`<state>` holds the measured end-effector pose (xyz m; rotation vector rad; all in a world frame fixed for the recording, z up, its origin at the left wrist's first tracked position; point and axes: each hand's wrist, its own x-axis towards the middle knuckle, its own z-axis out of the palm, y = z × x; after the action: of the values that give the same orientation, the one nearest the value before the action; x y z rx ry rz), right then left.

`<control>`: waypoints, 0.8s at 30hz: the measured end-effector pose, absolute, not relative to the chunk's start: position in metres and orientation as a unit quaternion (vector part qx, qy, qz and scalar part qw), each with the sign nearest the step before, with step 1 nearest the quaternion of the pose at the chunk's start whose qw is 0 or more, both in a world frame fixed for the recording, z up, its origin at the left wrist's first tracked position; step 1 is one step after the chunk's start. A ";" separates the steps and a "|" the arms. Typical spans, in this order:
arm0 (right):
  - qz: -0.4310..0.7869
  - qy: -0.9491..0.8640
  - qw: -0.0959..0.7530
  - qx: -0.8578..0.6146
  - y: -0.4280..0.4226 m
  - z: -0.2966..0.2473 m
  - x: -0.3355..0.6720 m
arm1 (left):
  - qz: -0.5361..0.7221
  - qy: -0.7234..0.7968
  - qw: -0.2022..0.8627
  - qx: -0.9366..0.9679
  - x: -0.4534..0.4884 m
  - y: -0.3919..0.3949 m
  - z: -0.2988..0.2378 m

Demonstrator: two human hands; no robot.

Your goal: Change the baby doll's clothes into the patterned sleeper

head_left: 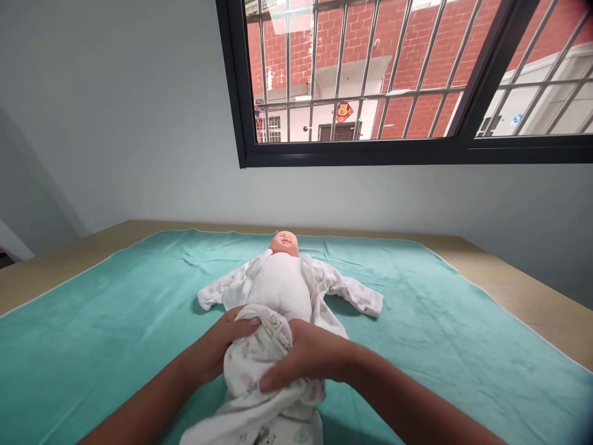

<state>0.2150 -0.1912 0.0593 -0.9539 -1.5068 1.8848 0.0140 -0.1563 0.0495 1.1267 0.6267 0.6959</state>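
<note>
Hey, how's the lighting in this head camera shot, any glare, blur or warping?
Head view: soft, even daylight from the window, no harsh glare; faint shadows beside the doll on the teal blanket; doll, left hand and right hand on its garment look sharp; the window frame slants and the blanket edges bow, wide-angle distortion.

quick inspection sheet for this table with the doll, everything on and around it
surface: teal towel spread over a wooden table, lightly wrinkled
job's things: doll lying face up on an open white printed garment, sleeves spread to both sides
clutter: nothing seen
grippers: left hand and right hand both grip the bunched lower part of the garment at the doll's lower end
cables: nothing seen
surroundings: pale wall, dark-framed barred window, red brick building outside
</note>
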 end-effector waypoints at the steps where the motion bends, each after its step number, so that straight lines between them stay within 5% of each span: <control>1: 0.712 -0.530 0.299 -0.351 -0.191 0.057 0.214 | 0.304 0.287 0.732 0.538 0.013 -0.155 0.051; 6: 0.739 -0.409 0.436 -0.312 -0.193 0.044 0.208 | 0.174 0.260 0.679 0.664 0.009 -0.150 0.062; 9: 0.747 -0.438 0.421 -0.270 -0.194 0.046 0.210 | 0.199 0.246 0.725 0.611 0.008 -0.150 0.059; 14: 0.747 -0.545 0.280 -0.259 -0.192 0.055 0.216 | 0.301 0.209 0.793 0.487 0.014 -0.158 0.049; 20: 0.772 -0.426 0.412 -0.231 -0.192 0.039 0.210 | 0.308 0.285 0.740 0.526 0.021 -0.160 0.052; 24: 0.754 -0.472 0.384 -0.247 -0.193 0.040 0.210 | 0.301 0.276 0.744 0.529 0.022 -0.158 0.046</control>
<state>0.2102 -0.1930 0.0401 -0.6290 -1.2042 1.9218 0.0220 -0.1581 0.0465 1.1575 0.6050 0.6588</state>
